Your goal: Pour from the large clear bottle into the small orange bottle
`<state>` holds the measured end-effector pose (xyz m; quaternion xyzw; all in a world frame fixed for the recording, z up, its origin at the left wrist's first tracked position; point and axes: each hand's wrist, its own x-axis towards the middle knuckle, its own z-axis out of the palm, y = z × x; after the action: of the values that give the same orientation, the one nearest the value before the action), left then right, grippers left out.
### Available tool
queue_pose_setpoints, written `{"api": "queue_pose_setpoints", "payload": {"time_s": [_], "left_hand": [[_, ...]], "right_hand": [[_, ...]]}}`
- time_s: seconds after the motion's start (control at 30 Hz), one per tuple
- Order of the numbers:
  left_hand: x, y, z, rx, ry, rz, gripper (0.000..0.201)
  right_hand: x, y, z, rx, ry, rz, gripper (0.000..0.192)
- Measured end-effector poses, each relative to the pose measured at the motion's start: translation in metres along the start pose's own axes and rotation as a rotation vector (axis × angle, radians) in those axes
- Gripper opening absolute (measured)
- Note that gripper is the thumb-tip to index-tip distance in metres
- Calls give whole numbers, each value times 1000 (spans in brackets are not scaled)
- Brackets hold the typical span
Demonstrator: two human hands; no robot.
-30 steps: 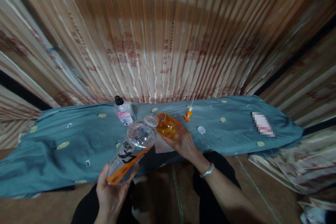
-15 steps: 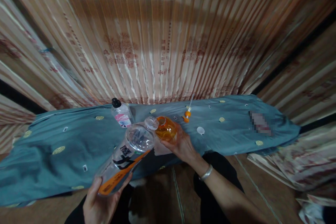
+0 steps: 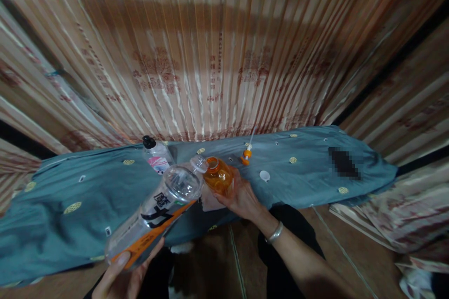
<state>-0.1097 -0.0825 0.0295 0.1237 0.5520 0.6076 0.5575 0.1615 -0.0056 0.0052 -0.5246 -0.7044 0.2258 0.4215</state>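
Head view: left hand (image 3: 121, 276) wraps the base of a big clear plastic bottle w/ orange-black label (image 3: 154, 217), tilted so its mouth meets the opening of a small orange-tinted plastic bottle (image 3: 218, 176). Right hand (image 3: 242, 198) cups that one, grip closed, just above the teal patterned cloth (image 3: 308, 173). Looks like mid-pour; next calls for keeping both mouths lined up & tilting more. White cap (image 3: 264, 175) and orange pump top (image 3: 245, 156) lie nearby.

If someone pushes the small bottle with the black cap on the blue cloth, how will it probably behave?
The small bottle stands upright on wrinkled blue cloth, so it may tip rather than slide. It looks like thin clear plastic, so it is probably light and not fragile. Its body seems round, so once down it would likely roll a little.
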Motion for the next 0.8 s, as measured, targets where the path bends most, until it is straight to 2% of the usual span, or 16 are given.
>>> {"api": "queue_pose_setpoints", "payload": {"time_s": [0.1, 0.2, 0.33, 0.4, 0.5, 0.8], "left_hand": [[-6, 5, 10, -6, 62, 14, 62], [-9, 9, 12, 16, 67, 45, 59], [-4, 12, -1, 65, 41, 119, 64], [0, 13, -11, 111, -26, 116, 62], [2, 13, -21, 103, -41, 117, 63], [-3, 16, -18, 83, 15, 180, 59]], "right_hand": [[0, -1, 0, 24, -20, 51, 72], [1, -1, -1, 30, -26, 2, 78], [2, -1, -2, 46, -39, -62, 77], [2, -1, -3, 44, -49, -59, 75], [2, -2, -4, 53, -51, -48, 77], [2, -1, -5, 55, -68, -39, 77]]}}
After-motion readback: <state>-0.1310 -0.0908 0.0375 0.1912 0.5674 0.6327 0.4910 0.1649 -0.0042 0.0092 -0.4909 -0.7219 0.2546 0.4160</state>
